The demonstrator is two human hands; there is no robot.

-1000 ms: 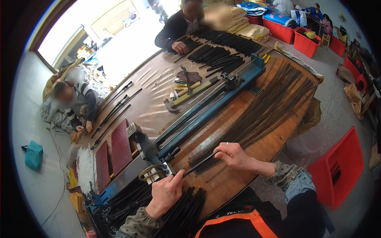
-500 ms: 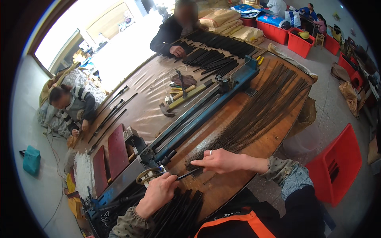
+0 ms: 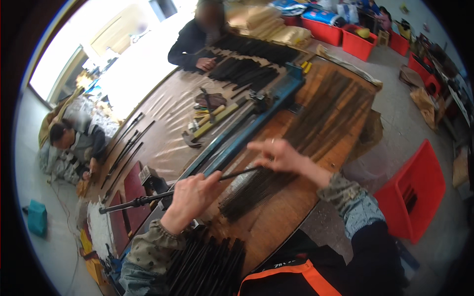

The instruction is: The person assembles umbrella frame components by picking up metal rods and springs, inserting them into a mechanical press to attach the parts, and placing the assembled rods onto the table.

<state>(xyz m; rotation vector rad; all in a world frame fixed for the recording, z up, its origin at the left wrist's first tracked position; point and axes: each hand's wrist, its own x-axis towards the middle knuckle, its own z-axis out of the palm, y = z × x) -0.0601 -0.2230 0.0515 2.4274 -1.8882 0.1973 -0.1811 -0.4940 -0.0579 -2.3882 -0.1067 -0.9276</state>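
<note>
A long black rod [image 3: 143,201] with thicker collars toward its left end lies slantwise above the bench. My left hand [image 3: 191,196] is closed around its middle part. At the rod's right end, my right hand [image 3: 280,157] has its index finger stretched out and its other fingers curled at the tip. Motion blurs this hand a little. Beneath it spreads a bundle of long, thin dark springs [image 3: 321,111] on the wooden table. Behind the hands runs a blue metal rail fixture [image 3: 228,154], its near end partly hidden by my left hand and the rod.
Black tubes [image 3: 210,264] lie in a pile at the near edge. A hammer [image 3: 191,140] and hand tools rest beyond the rail. Two co-workers sit at the far [image 3: 197,49] and left [image 3: 74,140] sides. A red bin [image 3: 419,195] stands on the floor at right.
Both hands have risen away from the fixture's near end, and the rod's collared left part now shows beyond my left hand. The whole view has shifted slightly.
</note>
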